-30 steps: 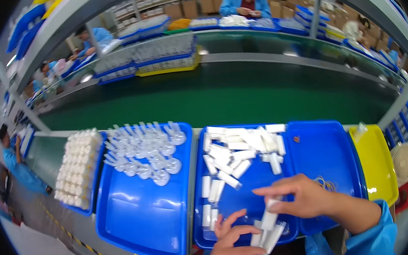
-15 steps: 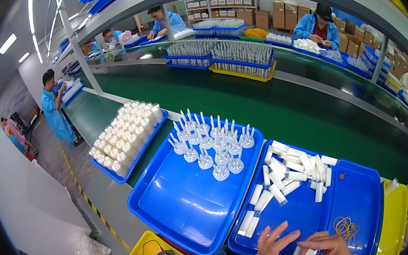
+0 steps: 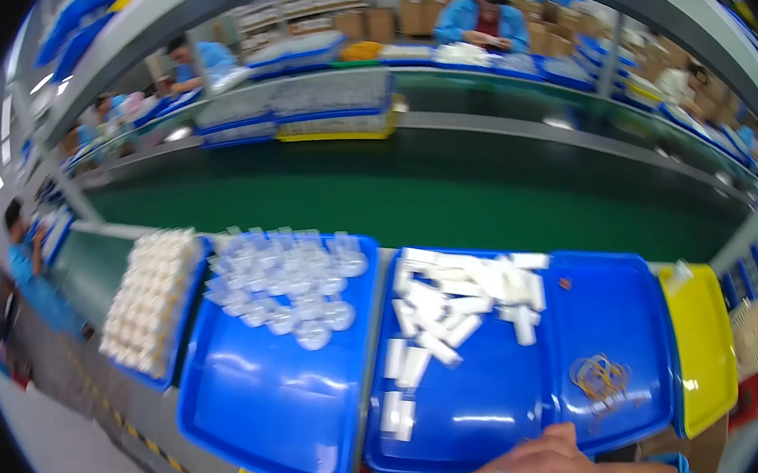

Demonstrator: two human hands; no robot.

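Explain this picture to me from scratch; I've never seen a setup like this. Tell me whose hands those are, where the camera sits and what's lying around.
There is no robot: a person works with bare hands. A wide fisheye camera on their head looks down, so straight edges look curved.

The left hand and right hand come together at the lower edge. Something small shows between them, too blurred to name.

Beyond them, white pieces lie in a blue tray; thin tan loops lie to their right. Further left are clear pieces and white cylindrical pieces. A yellow tray sits at the right.
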